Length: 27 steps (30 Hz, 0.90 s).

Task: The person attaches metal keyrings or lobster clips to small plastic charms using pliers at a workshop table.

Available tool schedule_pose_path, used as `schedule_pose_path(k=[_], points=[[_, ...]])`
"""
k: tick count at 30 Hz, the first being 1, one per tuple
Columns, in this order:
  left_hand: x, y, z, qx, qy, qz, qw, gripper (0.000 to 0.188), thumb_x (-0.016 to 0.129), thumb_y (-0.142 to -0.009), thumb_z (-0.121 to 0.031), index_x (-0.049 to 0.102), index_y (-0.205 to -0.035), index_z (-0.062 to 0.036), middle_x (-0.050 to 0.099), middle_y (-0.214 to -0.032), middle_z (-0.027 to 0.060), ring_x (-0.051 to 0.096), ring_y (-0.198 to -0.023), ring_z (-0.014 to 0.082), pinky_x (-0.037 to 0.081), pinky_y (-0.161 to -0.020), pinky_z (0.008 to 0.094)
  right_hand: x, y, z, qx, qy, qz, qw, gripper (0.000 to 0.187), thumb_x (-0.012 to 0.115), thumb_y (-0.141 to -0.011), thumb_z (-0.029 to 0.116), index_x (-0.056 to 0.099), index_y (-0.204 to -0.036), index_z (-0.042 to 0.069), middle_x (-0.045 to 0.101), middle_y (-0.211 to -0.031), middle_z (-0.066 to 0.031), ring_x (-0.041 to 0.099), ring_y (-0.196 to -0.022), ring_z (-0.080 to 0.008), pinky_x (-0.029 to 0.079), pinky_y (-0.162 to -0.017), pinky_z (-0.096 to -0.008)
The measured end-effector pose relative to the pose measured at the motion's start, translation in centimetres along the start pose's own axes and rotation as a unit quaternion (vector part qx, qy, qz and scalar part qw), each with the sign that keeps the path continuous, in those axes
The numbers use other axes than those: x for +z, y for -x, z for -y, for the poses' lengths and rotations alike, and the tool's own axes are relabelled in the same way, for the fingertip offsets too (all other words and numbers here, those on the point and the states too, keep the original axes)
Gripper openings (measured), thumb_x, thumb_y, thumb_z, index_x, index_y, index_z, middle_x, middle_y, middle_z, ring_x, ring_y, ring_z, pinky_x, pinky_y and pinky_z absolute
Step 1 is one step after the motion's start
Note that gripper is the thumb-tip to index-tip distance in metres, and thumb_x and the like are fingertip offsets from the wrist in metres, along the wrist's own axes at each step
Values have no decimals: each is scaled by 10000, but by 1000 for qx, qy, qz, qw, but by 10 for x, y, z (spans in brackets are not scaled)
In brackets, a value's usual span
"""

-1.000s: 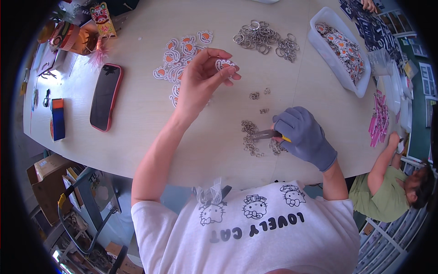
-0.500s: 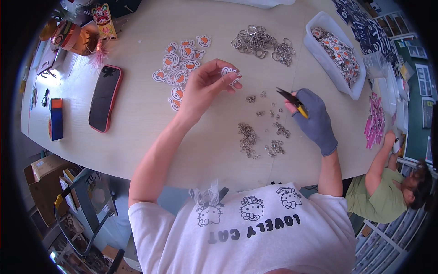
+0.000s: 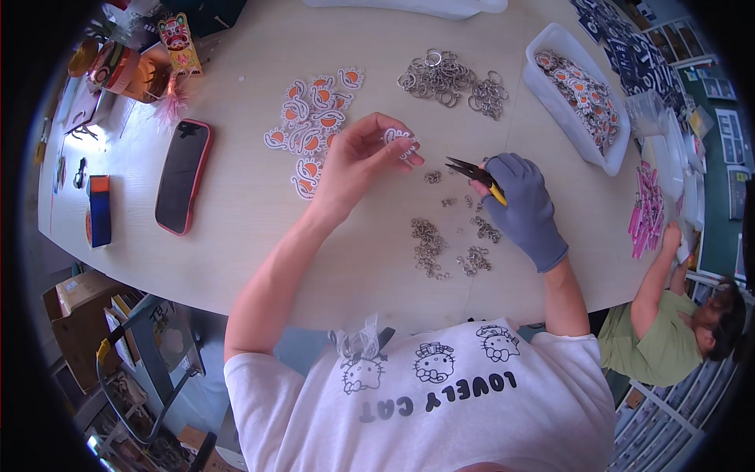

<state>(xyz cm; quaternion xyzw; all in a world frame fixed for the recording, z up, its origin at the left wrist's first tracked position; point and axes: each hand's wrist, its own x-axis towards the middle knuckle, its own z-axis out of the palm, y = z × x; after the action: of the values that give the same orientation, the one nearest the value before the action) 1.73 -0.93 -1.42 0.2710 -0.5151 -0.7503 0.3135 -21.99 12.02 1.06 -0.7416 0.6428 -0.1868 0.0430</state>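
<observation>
My left hand (image 3: 346, 169) pinches a small flat charm (image 3: 399, 142), white with dark outlines, between thumb and fingers. A fingerless-style grey glove covers my right hand (image 3: 525, 211), which grips pliers (image 3: 483, 178) with dark pointed jaws and a yellow handle. The jaw tips point left toward the charm, a short gap away from it. Below the pliers lie little heaps of small metal rings (image 3: 426, 244). Beyond my left hand, a loose pile of white-and-orange charms (image 3: 308, 141) is spread on the table.
Larger key rings (image 3: 440, 79) lie at the far middle. A white tub (image 3: 537, 85) of charms stands far right, near pink strips (image 3: 646, 208). At left are a phone (image 3: 184, 177) and a blue-orange box (image 3: 99, 211). Another person (image 3: 661, 334) sits at the right edge.
My right hand has moved left with the pliers, bringing their tips closer to the charm. My left hand has shifted slightly nearer to me, still holding the charm.
</observation>
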Motion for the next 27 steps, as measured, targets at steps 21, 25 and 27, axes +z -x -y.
schedule_pose_path(k=[21, 25, 27], points=[[16, 11, -2, -38, 49, 100, 993, 156, 661, -996, -87, 622, -1123, -5, 704, -1009, 68, 721, -894, 160, 572, -767, 286, -25, -30, 33, 92, -371, 68, 922, 178, 721, -937, 92, 614, -1031, -16, 703, -844, -67, 658, -780, -82, 511, -693, -257], [18, 13, -2, -44, 49, 102, 993, 137, 663, -989, -61, 628, -1104, 6, 710, -995, 76, 718, -868, 152, 567, -740, 285, -26, -32, 40, 119, -365, 62, 921, 192, 731, -928, 90, 601, -1034, -3, 685, -847, -53, 638, -788, -82, 515, -720, -254], [18, 13, -3, -48, 37, 109, 992, 136, 662, -988, -56, 627, -1104, 7, 712, -990, 78, 718, -863, 152, 567, -737, 285, -26, -31, 41, 129, -366, 53, 920, 201, 733, -926, 91, 595, -1038, -1, 684, -853, -50, 630, -784, -79, 516, -716, -257]])
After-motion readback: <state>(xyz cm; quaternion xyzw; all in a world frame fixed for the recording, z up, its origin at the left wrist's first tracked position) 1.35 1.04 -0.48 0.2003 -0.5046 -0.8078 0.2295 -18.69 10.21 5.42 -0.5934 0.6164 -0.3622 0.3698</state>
